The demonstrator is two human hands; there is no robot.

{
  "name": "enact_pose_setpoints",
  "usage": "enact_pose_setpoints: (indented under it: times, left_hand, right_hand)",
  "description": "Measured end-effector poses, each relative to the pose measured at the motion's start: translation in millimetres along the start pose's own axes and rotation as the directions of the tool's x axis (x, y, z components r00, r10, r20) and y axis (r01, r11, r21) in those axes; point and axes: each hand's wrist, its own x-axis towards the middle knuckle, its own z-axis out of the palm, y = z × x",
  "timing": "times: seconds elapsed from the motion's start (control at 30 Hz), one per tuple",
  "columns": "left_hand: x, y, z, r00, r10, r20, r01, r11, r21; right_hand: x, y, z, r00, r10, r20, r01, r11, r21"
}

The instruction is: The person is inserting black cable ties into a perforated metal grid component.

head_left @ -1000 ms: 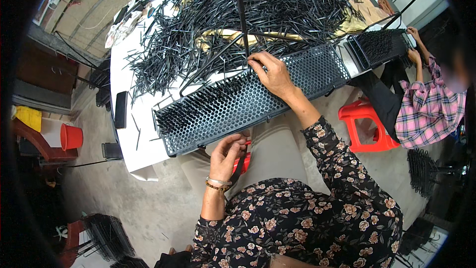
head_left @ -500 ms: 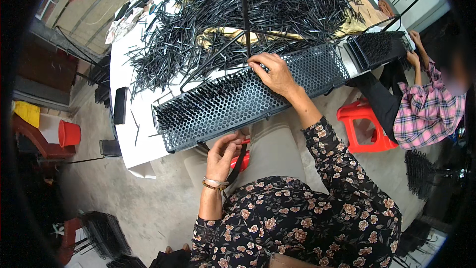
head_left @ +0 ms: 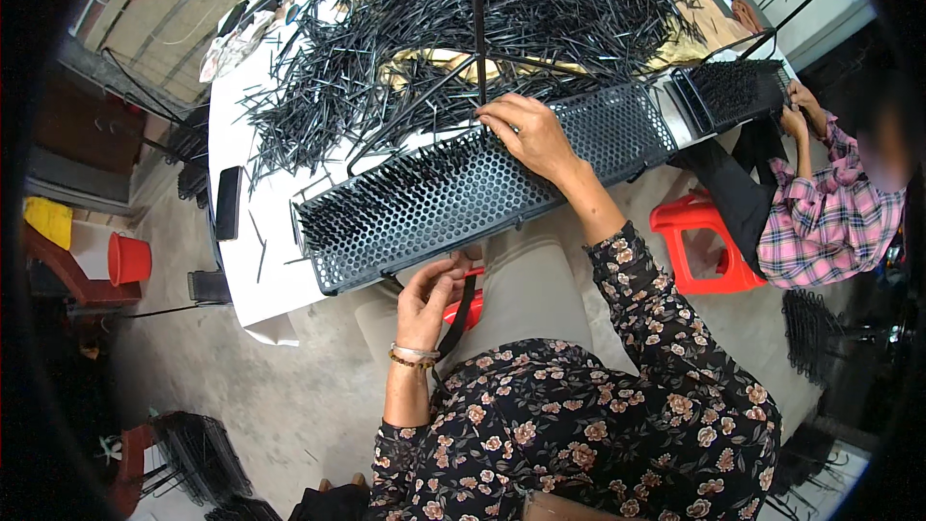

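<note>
A long black perforated tray (head_left: 434, 217) lies slantwise along the near edge of the table. Short thin black sticks (head_left: 371, 193) stand upright in the holes of its left part and along its far side; the holes nearer me hold none. Over the far side, at the end of the rows, my right hand (head_left: 533, 135) pinches with thumb and fingertips; the piece between them is too small to make out. My left hand (head_left: 422, 307) is just below the tray's near edge, above my lap, its fingers curled together. What it holds, if anything, is hidden.
A large heap of loose black sticks (head_left: 540, 0) covers the table behind the tray, around a dark upright rod (head_left: 477, 24). A phone (head_left: 229, 203) lies at the left. On the right, a co-worker (head_left: 820, 193) handles another filled tray (head_left: 738, 96) beside a red stool (head_left: 709, 246).
My right fingertips have shifted slightly left along the far row. My left hand stays under the near edge, its fingers a little more drawn in. The co-worker's hands have come closer together.
</note>
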Motion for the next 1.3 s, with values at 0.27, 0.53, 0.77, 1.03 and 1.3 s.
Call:
enact_pose_setpoints:
  times: [0.27, 0.53, 0.77, 1.03, 1.3]
  left_hand:
    - [1.5, -1.1, -4.1, 1.000, -0.010, -0.002, 0.010, 1.000, -0.012]
    - [-1.4, 2.5, -9.6, 0.999, 0.022, -0.034, -0.023, 0.999, -0.026]
    - [-11.3, 12.7, -37.5, 0.945, 0.092, -0.314, -0.131, 0.986, -0.104]
    - [-13.7, 24.4, -121.0, 0.656, 0.236, -0.717, -0.399, 0.914, -0.065]
    - [17.4, 7.5, -185.9, 0.729, 0.102, -0.677, -0.100, 0.994, 0.043]
  right_hand:
    - [4.8, -3.0, -2.1, 0.999, -0.010, 0.045, 0.013, 0.998, -0.063]
    - [9.5, -5.5, -3.1, 0.997, -0.017, 0.081, 0.029, 0.988, -0.151]
    - [4.8, -3.0, -2.3, 0.998, 0.020, 0.056, -0.009, 0.980, -0.199]
    - [3.2, 1.6, -2.5, 0.988, -0.034, 0.153, 0.064, 0.979, -0.194]
    - [-17.2, 9.9, -38.4, 0.989, 0.140, -0.042, -0.139, 0.990, 0.029]
